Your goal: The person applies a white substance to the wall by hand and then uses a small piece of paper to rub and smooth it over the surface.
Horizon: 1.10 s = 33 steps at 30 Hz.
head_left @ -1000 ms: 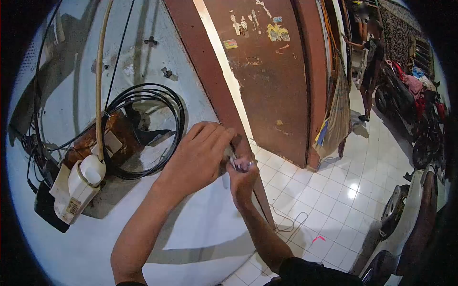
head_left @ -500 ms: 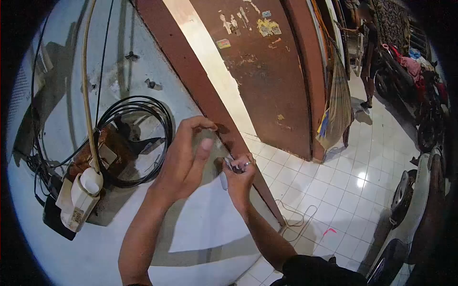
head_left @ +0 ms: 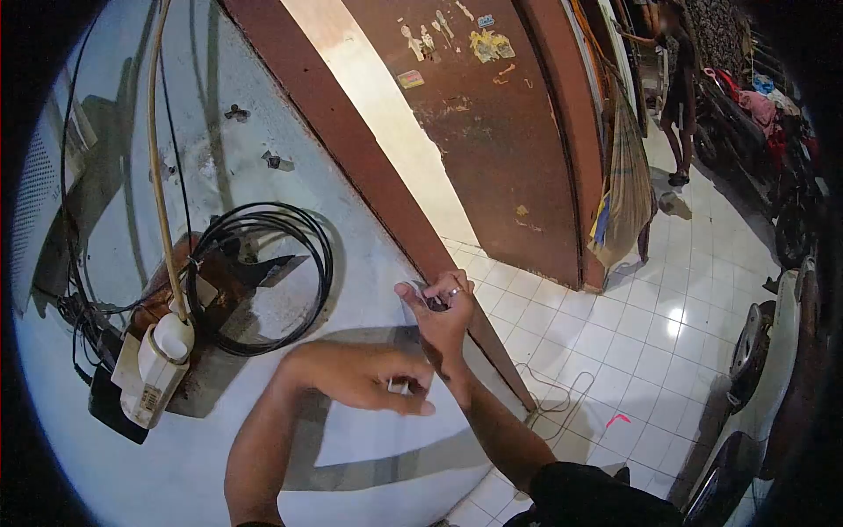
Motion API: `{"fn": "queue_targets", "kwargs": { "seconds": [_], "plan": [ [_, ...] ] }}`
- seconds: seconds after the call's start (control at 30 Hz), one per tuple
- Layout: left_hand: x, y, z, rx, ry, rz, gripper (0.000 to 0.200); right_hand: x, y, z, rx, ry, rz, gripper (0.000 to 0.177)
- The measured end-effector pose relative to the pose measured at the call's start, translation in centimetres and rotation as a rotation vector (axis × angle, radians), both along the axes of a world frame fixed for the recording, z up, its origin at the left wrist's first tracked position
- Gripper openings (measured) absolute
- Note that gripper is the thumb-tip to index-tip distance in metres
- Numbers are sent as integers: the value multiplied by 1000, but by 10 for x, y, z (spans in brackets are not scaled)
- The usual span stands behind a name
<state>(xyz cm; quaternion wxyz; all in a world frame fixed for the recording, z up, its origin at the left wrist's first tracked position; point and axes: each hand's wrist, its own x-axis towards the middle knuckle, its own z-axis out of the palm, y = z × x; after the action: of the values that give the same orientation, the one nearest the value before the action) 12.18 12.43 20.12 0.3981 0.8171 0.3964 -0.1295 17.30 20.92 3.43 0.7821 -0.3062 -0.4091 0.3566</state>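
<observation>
**Head view.** The right hand (head_left: 442,314) is raised against the pale wall (head_left: 369,255). Its grip is narrow, with thumb and fingertips pinched on a small dark object (head_left: 432,302) too small to identify. A ring shows on one finger.

Below and to the left of that grip is the left hand (head_left: 364,376), back up and fingers curled. Its grip is closed on a small white piece (head_left: 397,385) between thumb and forefinger, and its fingertips lie just beside the right wrist.

The brown door frame (head_left: 351,149) runs diagonally just to the right of the right grip, with the rusted door (head_left: 492,132) beyond it.

Well to the left of both grips, a coil of black cable (head_left: 263,277) hangs on the wall over a rusty bracket (head_left: 219,272). Farther left a white adapter (head_left: 154,378) hangs on the wall, and a beige tube (head_left: 158,158) rises from it.

To the lower right of the right grip, a thin wire (head_left: 553,395) lies looped on the tiled floor (head_left: 632,351). Far to the upper right, a striped cloth (head_left: 625,193) hangs by the door, and another person (head_left: 678,97) stands near a parked motorbike (head_left: 755,140).
</observation>
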Motion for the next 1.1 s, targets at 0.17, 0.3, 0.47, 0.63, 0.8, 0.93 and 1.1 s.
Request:
{"fn": "queue_targets", "kwargs": {
  "seconds": [0.17, 0.3, 0.47, 0.63, 0.8, 0.93, 1.1],
  "plan": [
    [-1, 10, -63, -352, 454, 84, 48, -3, -14, -23, 16, -107, -80, 45],
    [-8, 18, -85, -292, 553, 104, 54, 6, 0, 7, -59, 58, 70, 45],
    [-9, 22, -98, -222, 596, 130, 56, 4, 1, -16, -17, -109, -5, 46],
    [0, 18, -87, -162, 572, 235, 56, 7, 1, -7, -31, -100, -20, 48],
    [-11, 18, -97, 26, 508, 124, 49, 6, 6, -2, -49, -69, 50, 48],
    [-16, 9, -89, 397, 258, -54, 29, 1, 2, -40, 39, -174, -53, 47],
    [14, 5, -32, 879, 140, 79, 15, 2, 14, -23, 61, -15, 10, 40]
  ]
}}
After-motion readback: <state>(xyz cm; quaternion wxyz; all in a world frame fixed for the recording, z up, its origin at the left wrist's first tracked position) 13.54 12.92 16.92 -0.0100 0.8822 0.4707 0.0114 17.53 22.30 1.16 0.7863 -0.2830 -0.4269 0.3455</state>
